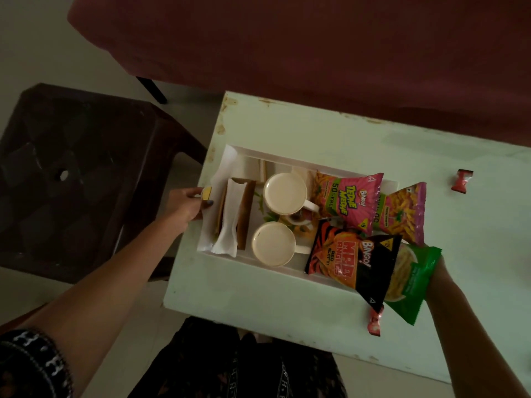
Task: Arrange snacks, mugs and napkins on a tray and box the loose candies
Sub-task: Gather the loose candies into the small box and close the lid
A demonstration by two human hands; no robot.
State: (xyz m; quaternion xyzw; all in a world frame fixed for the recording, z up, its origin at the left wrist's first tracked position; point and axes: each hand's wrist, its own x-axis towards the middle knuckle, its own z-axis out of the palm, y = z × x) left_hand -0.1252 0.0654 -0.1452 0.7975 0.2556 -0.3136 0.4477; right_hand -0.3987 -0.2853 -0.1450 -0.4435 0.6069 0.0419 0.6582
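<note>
Red foil marks the nearest loose candy, lying on the pale table close to its near edge at about five o'clock from the tray. Just beyond it, the right hand comes in at four o'clock, its fingers closed on the green snack packet, which overhangs the tray's near right corner beneath the black Bingo Mad Angles packet. The white tray holds two cream mugs, both upside down, side by side at its centre. White napkins are folded over a brown piece at nine o'clock, and the pink Tedhe Medhe packet and a second pink packet spill over the rim at three o'clock. The left hand is at the tray's nine o'clock edge, fingers pinched on a small yellow item; what it is I cannot tell. Farthest off, another red candy sits well apart at two o'clock.

The likely trouble: the packets are stacked loosely across the rim, so pushing the green one under them could tip the black packet off, and the near candy might be swept off the table's edge. No candy box is in view.
</note>
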